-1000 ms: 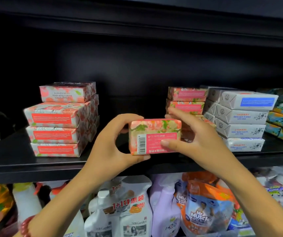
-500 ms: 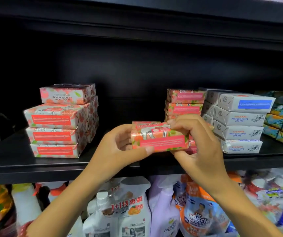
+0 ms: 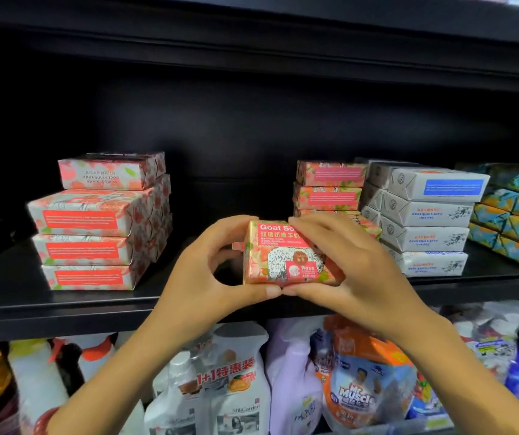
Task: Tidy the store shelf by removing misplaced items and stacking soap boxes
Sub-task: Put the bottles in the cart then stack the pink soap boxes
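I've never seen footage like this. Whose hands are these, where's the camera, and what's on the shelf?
No machine: these are a person's two bare hands, filmed by a wide-angle camera worn on the head. The left hand and right hand together grip one pink rose goat soap box in front of a black shelf. On it stand a left pink stack, a second pink stack behind the hands, white boxes beside it, and blue-orange boxes far right. Below sit cleaner bottles.

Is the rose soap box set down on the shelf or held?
Held: the left hand and right hand grip the rose soap box, thumbs underneath.
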